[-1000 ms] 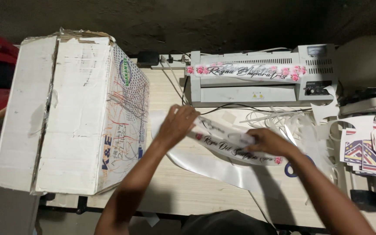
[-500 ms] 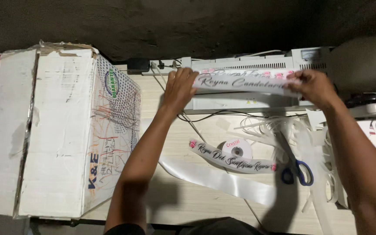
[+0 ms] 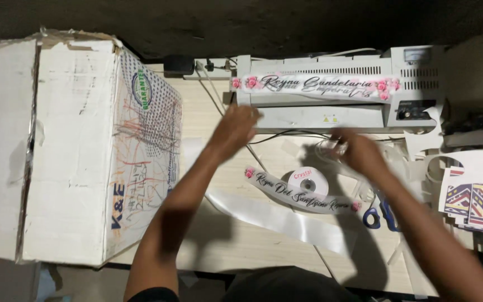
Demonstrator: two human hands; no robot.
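Nearest me on the pale wooden table (image 3: pixel 241 246), a plain white satin ribbon (image 3: pixel 286 221) lies slanting toward my right. Just past it rests a printed sash strip (image 3: pixel 300 193) with script lettering and a pink rose at each end, lying partly over a roll of clear tape (image 3: pixel 307 182). To the right of those, blue-handled scissors (image 3: pixel 380 215) sit among white paper offcuts (image 3: pixel 359 159), partly under my right forearm.

My left hand (image 3: pixel 235 130) hovers above the table with loosely curled fingers, holding nothing, just short of the laminator's front edge. My right hand (image 3: pixel 359 152) is blurred above the offcuts; I cannot tell whether it grips anything.

Beyond both hands stands the grey laminator (image 3: pixel 331 114), and across its top lie the printed rose-ended sashes (image 3: pixel 315 86), one over another, touched by neither hand. A big, worn white cardboard box (image 3: pixel 79 145) fills my left side. Patterned printed cut-outs (image 3: pixel 470 196) pile up at far right.
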